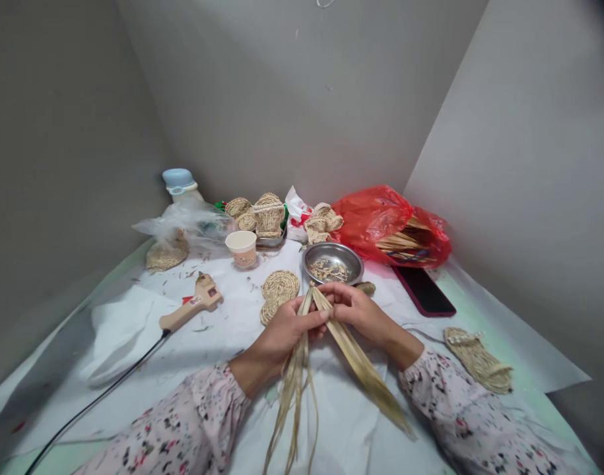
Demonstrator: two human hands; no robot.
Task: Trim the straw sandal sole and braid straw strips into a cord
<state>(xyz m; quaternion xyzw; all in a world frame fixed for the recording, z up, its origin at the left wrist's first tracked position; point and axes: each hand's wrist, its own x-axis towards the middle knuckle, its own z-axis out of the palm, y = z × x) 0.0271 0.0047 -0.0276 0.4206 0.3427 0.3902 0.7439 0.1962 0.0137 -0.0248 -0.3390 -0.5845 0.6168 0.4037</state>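
Both hands meet at the front middle of the table around long dried leaf strips. My left hand (292,326) is closed on a bunch of narrow straw strips (296,402) whose loose ends hang toward me. Pinched in my right hand (358,310) is a broad, folded-looking straw leaf (364,373) that slants down to the right. The strips come together at a small tip just above the fingers. Close behind my left hand lies a coiled, woven straw piece (280,290). Beyond my right hand stands a metal bowl (333,262) with straw scraps inside.
A glue gun (195,305) with a black cord lies left. Behind are a paper cup (242,249), woven straw pieces (269,214), a plastic bag (185,221) and a blue-lidded bottle (179,181). At right are a red bag (375,214), a phone (424,290) and a woven slipper (478,359).
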